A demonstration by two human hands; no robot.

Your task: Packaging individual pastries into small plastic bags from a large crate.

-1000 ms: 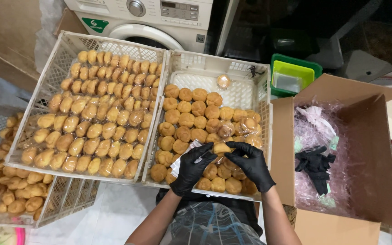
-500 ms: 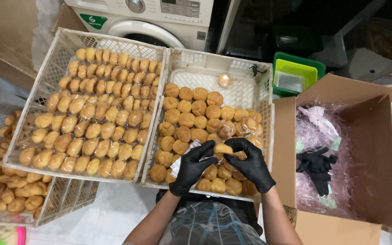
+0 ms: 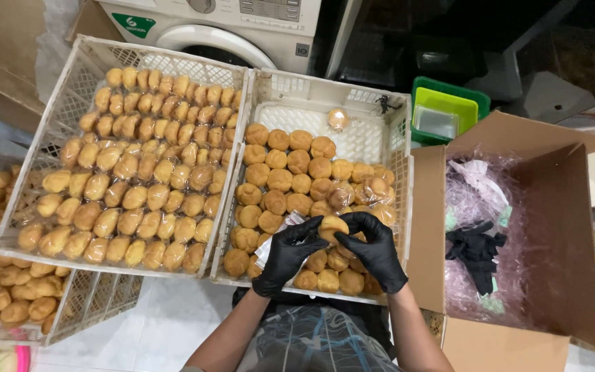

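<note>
Both my hands wear black gloves and meet over the near end of a white plastic crate (image 3: 387, 138) filled with round golden pastries. My left hand (image 3: 289, 253) holds a small clear wrapper (image 3: 275, 238) and touches one round pastry (image 3: 332, 225). My right hand (image 3: 374, 249) grips that same pastry from the right. More loose pastries lie under and around both hands. One wrapped pastry (image 3: 338, 119) sits alone at the crate's far end.
A second crate (image 3: 56, 117) on the left holds rows of wrapped pastries. A lower crate (image 3: 98, 300) with more sits at the near left. An open cardboard box (image 3: 428, 227) on the right holds pink plastic and black gloves. Green tubs (image 3: 449, 89) and a washing machine (image 3: 228, 24) stand behind.
My hands have stayed over the same spot. The pastry has turned slightly between my fingers, and the wrapper shows more under my left hand.
</note>
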